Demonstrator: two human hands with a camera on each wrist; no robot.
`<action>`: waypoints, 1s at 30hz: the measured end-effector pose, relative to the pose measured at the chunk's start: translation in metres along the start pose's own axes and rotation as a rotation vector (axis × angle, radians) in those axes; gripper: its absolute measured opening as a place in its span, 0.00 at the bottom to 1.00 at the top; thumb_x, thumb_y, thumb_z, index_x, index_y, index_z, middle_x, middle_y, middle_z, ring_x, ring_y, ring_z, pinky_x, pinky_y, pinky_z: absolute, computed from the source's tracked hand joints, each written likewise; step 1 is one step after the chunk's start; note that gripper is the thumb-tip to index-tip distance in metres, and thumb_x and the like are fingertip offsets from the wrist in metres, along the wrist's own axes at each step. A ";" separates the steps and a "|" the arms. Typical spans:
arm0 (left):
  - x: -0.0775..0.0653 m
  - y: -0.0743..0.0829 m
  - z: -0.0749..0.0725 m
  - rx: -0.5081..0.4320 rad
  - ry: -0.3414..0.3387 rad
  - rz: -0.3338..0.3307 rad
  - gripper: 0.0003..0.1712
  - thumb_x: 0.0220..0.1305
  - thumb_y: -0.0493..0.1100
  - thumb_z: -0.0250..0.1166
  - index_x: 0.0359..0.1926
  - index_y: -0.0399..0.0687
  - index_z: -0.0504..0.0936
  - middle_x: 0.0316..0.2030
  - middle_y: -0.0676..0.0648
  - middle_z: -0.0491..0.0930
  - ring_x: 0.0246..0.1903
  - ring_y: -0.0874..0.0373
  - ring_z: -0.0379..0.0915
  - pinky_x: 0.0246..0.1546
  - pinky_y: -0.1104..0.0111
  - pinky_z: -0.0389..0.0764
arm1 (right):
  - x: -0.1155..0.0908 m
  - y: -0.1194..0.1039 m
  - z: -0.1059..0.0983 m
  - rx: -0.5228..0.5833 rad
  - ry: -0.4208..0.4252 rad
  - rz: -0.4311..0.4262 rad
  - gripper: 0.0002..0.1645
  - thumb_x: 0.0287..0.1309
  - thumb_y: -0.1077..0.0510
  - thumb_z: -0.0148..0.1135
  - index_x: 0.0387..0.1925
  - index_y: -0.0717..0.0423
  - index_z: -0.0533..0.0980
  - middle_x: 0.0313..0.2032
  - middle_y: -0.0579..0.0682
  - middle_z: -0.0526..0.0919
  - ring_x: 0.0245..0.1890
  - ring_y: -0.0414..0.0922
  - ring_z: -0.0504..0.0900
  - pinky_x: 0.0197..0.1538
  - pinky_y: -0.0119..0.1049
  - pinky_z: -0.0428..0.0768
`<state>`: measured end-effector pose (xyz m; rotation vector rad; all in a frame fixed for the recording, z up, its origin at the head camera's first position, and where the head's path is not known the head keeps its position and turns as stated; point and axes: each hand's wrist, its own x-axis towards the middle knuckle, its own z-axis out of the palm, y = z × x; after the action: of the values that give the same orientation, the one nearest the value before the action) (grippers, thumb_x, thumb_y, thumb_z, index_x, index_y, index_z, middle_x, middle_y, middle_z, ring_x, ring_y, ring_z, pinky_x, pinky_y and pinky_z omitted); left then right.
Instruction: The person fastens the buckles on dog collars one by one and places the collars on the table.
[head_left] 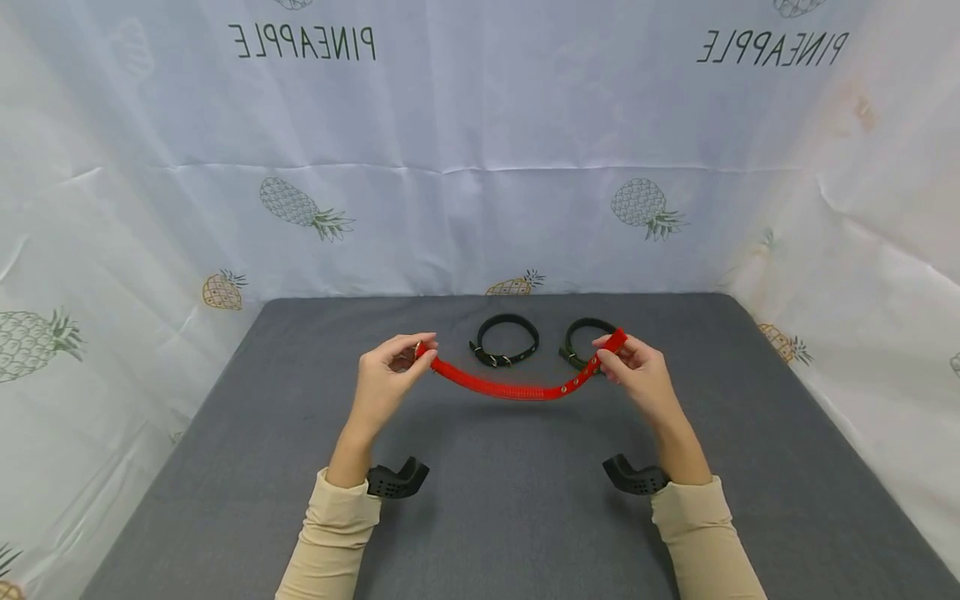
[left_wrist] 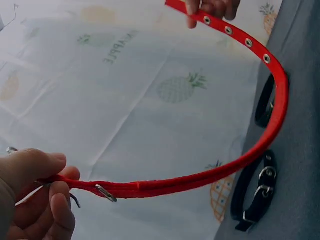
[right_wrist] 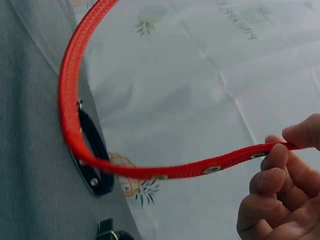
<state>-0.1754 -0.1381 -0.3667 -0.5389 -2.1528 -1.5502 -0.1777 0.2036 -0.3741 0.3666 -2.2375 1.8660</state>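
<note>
A red collar (head_left: 502, 389) hangs in a shallow curve between both hands, above the grey table. My left hand (head_left: 385, 375) pinches its buckle end between thumb and fingers; a metal loop (left_wrist: 106, 193) shows on the strap in the left wrist view. At the other end, my right hand (head_left: 637, 367) pinches the strap near its tip, beside a row of metal eyelets (left_wrist: 249, 43). Behind it on the table lies a black collar (head_left: 507, 318), buckled into a ring. A dark green collar (head_left: 573, 333), also ringed, is partly hidden by the right hand and red strap.
The grey cloth-covered table (head_left: 517, 517) reaches back to a white curtain (head_left: 465, 225) printed with pineapples, which also hangs along both sides. A black wrist mount (head_left: 397, 479) sits on the left wrist, and another black mount (head_left: 633, 477) on the right.
</note>
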 end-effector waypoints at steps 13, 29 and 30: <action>-0.002 0.010 0.016 -0.121 -0.239 -0.033 0.18 0.60 0.33 0.66 0.52 0.34 0.81 0.43 0.35 0.83 0.35 0.62 0.81 0.38 0.69 0.86 | 0.001 -0.006 0.030 -0.077 -0.155 -0.087 0.12 0.56 0.67 0.65 0.40 0.74 0.79 0.32 0.30 0.82 0.27 0.32 0.77 0.30 0.25 0.75; -0.002 0.012 0.033 -0.044 -0.294 -0.001 0.17 0.61 0.37 0.66 0.52 0.40 0.82 0.40 0.39 0.83 0.32 0.49 0.81 0.35 0.72 0.84 | 0.002 -0.024 0.060 -0.151 -0.231 0.069 0.13 0.52 0.63 0.70 0.38 0.67 0.81 0.14 0.49 0.71 0.13 0.36 0.64 0.17 0.30 0.65; -0.002 0.012 0.033 -0.038 -0.296 0.005 0.18 0.61 0.37 0.66 0.52 0.41 0.82 0.40 0.40 0.83 0.32 0.51 0.80 0.35 0.72 0.84 | 0.002 -0.024 0.061 -0.155 -0.230 0.064 0.13 0.52 0.63 0.70 0.39 0.67 0.81 0.15 0.52 0.73 0.13 0.37 0.65 0.18 0.31 0.67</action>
<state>-0.1711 -0.1031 -0.3671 -0.8312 -2.3360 -1.5957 -0.1714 0.1391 -0.3622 0.5121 -2.5534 1.7437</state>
